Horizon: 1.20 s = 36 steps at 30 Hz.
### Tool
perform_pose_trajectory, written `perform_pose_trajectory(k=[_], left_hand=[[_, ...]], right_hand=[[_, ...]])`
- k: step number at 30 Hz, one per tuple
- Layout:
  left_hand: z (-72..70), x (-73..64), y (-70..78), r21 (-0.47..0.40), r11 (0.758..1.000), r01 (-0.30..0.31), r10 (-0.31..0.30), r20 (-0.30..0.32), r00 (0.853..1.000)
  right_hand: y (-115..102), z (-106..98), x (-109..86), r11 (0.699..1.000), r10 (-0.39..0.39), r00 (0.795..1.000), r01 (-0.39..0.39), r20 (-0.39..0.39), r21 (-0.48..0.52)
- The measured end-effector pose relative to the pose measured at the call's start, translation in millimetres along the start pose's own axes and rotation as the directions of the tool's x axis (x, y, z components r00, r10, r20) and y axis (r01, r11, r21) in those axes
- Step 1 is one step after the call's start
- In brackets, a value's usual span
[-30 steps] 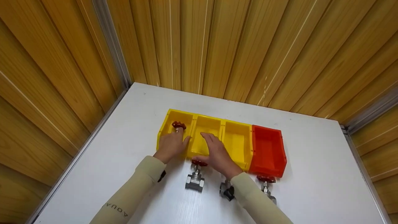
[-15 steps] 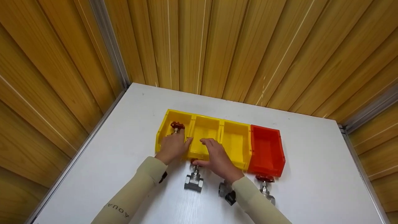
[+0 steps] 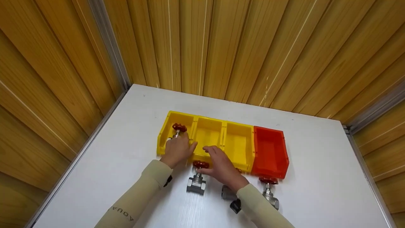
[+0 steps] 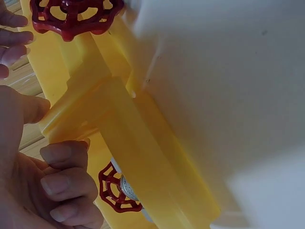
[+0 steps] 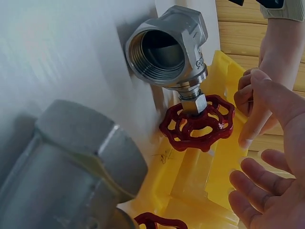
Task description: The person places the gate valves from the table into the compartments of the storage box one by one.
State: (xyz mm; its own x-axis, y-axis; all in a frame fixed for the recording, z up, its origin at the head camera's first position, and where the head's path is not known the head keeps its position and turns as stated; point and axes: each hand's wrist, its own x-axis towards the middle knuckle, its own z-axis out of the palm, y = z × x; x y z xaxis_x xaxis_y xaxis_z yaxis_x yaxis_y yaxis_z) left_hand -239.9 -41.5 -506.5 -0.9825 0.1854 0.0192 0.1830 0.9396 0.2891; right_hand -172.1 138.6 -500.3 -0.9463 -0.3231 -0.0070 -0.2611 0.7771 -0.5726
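Observation:
A valve with a red handwheel (image 3: 179, 127) lies in the leftmost yellow bin (image 3: 183, 117). My left hand (image 3: 177, 150) is over that bin, fingers loosely curled, and holds no valve. In the left wrist view its thumb (image 4: 37, 109) is at the bin's edge, and the valve's handwheel (image 4: 110, 198) shows beyond the fingers. My right hand (image 3: 221, 166) is spread and holds nothing, in front of the second yellow bin (image 3: 208, 131). Near its thumb stands a steel gate valve (image 3: 196, 183), handwheel toward the bins. The right wrist view shows its red handwheel (image 5: 220, 128) apart from the fingers.
A third yellow bin (image 3: 239, 142) and a red bin (image 3: 271, 152) continue the row. One valve (image 3: 227, 192) is partly hidden by my right wrist; another valve (image 3: 270, 199) stands before the red bin. Wood-look walls (image 3: 215, 47) enclose the white table (image 3: 310, 164).
My left hand has drawn back slightly from the valve in the bin, baring more of it. My right hand has moved down a little, uncovering the front valve's handwheel.

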Motion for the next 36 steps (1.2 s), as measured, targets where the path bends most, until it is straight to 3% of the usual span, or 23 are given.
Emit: perform_pose_trajectory(k=[14, 24, 36], left_hand=[[8.7, 4.6, 1.4, 0.143, 0.99, -0.009, 0.007, 0.017, 1.0], [12.7, 2.6, 4.8, 0.142, 0.99, 0.003, -0.008, 0.028, 1.0], [15.8, 3.5, 9.5, 0.221, 0.975, 0.03, -0.044, 0.059, 0.997]], right_hand=[[3, 7, -11.8, 0.998, 0.0, 0.997, 0.004, 0.078, -0.06], [5, 11, -17.7, 0.995, -0.037, 0.991, 0.049, 0.125, -0.089], [1, 17, -20.2, 0.977, -0.057, 0.99, 0.082, 0.13, -0.196]])
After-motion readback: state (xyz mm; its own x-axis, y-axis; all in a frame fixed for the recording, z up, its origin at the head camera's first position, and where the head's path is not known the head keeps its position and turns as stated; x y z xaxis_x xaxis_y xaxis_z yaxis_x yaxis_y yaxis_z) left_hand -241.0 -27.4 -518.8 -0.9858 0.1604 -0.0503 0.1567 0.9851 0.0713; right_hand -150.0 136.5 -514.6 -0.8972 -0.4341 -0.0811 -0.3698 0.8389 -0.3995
